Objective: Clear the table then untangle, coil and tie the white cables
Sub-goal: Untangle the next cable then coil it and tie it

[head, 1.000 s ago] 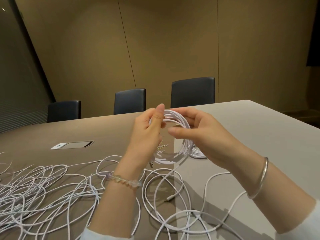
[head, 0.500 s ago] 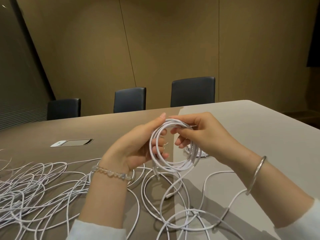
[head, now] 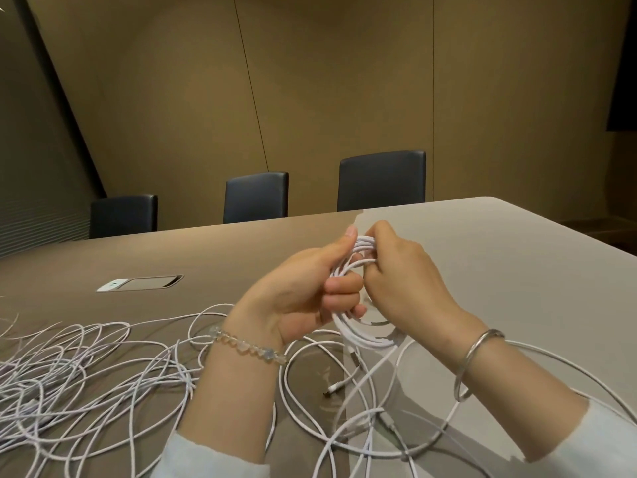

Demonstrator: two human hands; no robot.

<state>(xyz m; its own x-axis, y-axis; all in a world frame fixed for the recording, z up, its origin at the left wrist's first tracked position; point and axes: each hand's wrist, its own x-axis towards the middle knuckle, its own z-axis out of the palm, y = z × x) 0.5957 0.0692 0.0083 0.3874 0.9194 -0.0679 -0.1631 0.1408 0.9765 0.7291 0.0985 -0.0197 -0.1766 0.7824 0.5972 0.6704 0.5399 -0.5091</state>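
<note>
White cable, wound into a small coil (head: 370, 334), held up above the table (head: 517, 270) between both hands. Left hand (head: 310, 291) wrapped round the near side of the loops, thumb pressed along the top, fingers curled under. Right hand (head: 400, 281) clenched on the far side, fingertips tucked into the top of the bundle; whether pinching a tie or just the strands, cannot tell. Loose tail (head: 365, 377) dropping from the coil's lower edge to the tabletop, ending near a plug (head: 336, 388) lying among other slack loops.

Judged as the binding step: loops gathered, wrap at the top not yet secure. Best done by keeping the left grip firm so the turns stay stacked and equal, not letting any slide out below. Better to wind the tail tight and close round the pinched top, each turn beside the last, then to tuck the end through. Worth lifting the tail free of the neighbouring loops first, lest a stray strand get dragged in.

Plenty left: big tangle (head: 69, 370) of white cable spread across the left of the table, untouched, more loops (head: 396, 439) near the sleeves.
</note>
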